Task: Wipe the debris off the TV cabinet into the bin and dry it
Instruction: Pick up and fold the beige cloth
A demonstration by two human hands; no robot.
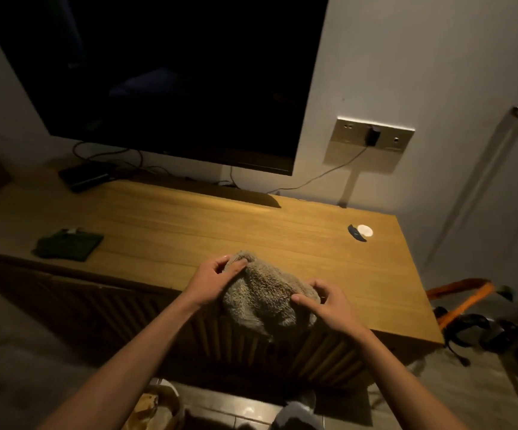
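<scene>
A fluffy grey-beige towel hangs over the front edge of the wooden TV cabinet. My left hand pinches the towel's upper left corner on the cabinet top. My right hand pinches its right edge near the cabinet's front edge. A bin with crumpled scraps inside stands on the floor below, between my forearms. A dark green folded cloth lies on the cabinet at the left.
A large dark TV hangs above the cabinet, with cables and a black box behind. A small white disc and a dark blue item lie at the cabinet's right. An orange strap and dark gear clutter the floor at the right.
</scene>
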